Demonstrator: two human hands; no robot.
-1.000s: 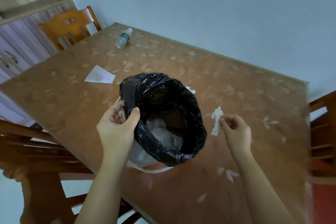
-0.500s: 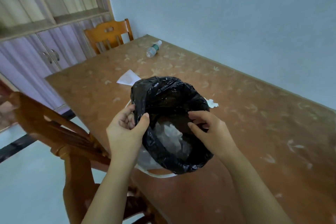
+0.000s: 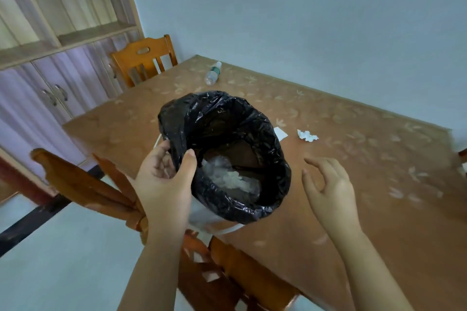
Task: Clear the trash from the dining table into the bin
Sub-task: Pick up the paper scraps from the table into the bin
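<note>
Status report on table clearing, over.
Left hand grips black bin liner. Right hand open, empty. Crumpled tissue, paper scrap, plastic bottle on table. Nothing blocks tissue.

A home dining room: a patterned table (image 3: 353, 159), wooden chairs (image 3: 144, 58), and a cupboard (image 3: 50, 58) with shelves.

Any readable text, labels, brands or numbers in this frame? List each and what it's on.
None readable.
Clear plastic bottle: label band too small and blurred to read.
Crumpled white paper and flat white paper slip: no print visible.
Black plastic bin liner: no markings visible.
</note>
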